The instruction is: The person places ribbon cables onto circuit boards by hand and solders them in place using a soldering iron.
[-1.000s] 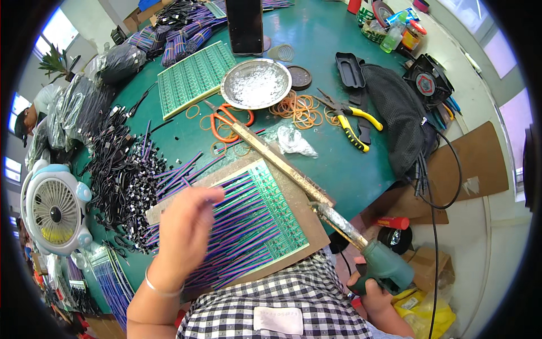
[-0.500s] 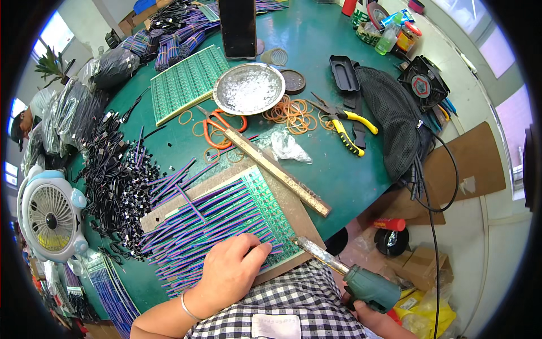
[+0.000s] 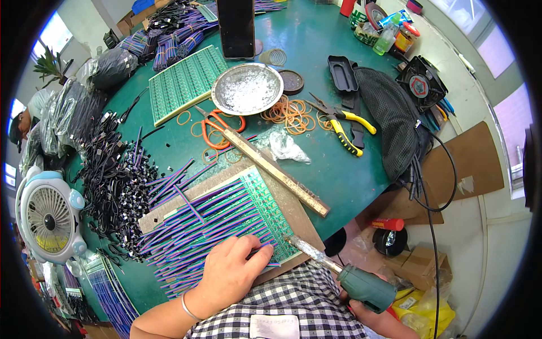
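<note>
My left hand lies over rows of purple-and-blue wires laid across a green circuit board panel. Its fingers are curled, with thumb and forefinger pinched at the end of a wire near the panel's right side. My right hand, partly hidden, is closed round the green handle of a soldering iron. The iron's tip points left and rests at or just above the panel's right edge; contact is hard to tell. Beneath the panel is a brown board.
A wooden strip lies across the brown board. Beyond are orange scissors, a metal bowl, rubber bands and yellow-handled pliers. Black cables are heaped at left beside a fan. A phone stands upright.
The soldering iron, with my right hand, has shifted slightly left along the panel's edge. My left hand stays in nearly the same place on the wires.
</note>
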Demonstrator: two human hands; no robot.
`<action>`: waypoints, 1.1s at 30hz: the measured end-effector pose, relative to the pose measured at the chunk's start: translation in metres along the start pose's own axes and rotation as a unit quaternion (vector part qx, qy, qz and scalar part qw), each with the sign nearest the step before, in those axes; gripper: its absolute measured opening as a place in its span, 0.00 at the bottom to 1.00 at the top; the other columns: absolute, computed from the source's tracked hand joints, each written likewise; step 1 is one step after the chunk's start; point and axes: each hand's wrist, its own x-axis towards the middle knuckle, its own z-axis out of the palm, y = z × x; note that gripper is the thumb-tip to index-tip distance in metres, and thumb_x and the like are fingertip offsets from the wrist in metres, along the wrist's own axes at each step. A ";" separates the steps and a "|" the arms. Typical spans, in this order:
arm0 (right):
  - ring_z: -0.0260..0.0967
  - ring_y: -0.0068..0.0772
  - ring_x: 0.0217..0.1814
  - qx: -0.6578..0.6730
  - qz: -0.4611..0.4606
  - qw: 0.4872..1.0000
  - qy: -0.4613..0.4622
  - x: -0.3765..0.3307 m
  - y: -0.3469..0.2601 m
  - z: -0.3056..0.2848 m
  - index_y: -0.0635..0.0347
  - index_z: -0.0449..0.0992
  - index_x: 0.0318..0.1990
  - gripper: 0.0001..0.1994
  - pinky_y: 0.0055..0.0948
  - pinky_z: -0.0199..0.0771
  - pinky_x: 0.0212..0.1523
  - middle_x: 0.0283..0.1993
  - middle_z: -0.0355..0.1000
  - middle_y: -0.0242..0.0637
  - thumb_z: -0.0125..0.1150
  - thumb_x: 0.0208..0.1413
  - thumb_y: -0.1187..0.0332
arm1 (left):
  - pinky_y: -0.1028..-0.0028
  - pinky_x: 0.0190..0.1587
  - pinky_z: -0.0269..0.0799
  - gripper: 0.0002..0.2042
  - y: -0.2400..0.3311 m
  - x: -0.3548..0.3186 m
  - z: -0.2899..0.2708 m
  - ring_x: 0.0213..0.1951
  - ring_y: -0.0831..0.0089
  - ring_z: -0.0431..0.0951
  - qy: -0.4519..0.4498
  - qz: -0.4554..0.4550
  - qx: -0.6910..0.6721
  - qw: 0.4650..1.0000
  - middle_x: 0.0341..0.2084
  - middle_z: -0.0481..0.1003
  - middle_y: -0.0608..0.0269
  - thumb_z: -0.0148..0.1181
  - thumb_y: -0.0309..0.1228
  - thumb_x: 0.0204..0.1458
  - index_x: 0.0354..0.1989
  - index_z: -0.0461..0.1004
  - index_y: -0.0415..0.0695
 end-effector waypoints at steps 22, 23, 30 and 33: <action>0.69 0.43 0.40 -0.314 -0.160 0.936 0.016 0.009 -0.007 -0.002 0.58 0.77 0.37 0.12 0.38 0.64 0.43 0.37 0.74 0.39 0.63 0.41 0.70 | 0.69 0.27 0.69 0.15 -0.002 -0.004 0.002 0.28 0.66 0.72 -0.012 -0.003 -0.012 1.000 0.27 0.70 0.64 0.57 0.24 0.35 0.35 0.77 0.47; 0.69 0.43 0.40 -0.301 -0.169 0.938 -0.008 0.010 -0.007 -0.003 0.58 0.77 0.36 0.11 0.39 0.64 0.43 0.37 0.74 0.39 0.62 0.43 0.69 | 0.69 0.27 0.69 0.15 -0.002 -0.004 0.002 0.28 0.67 0.72 -0.011 -0.002 -0.012 1.000 0.27 0.70 0.64 0.57 0.24 0.35 0.35 0.77 0.47; 0.69 0.43 0.40 -0.252 -0.122 0.960 0.004 0.008 -0.013 -0.001 0.57 0.77 0.37 0.11 0.38 0.64 0.42 0.38 0.74 0.38 0.62 0.45 0.64 | 0.70 0.27 0.70 0.15 -0.001 -0.004 0.002 0.28 0.67 0.73 -0.012 -0.008 -0.010 1.000 0.27 0.71 0.64 0.58 0.24 0.34 0.35 0.77 0.47; 0.69 0.43 0.41 -0.340 -0.166 0.925 0.017 0.004 -0.006 -0.003 0.57 0.77 0.37 0.12 0.38 0.64 0.43 0.38 0.74 0.38 0.62 0.45 0.64 | 0.69 0.27 0.70 0.15 -0.002 -0.003 0.003 0.28 0.67 0.73 -0.009 -0.008 -0.012 1.000 0.27 0.71 0.64 0.58 0.24 0.33 0.34 0.77 0.47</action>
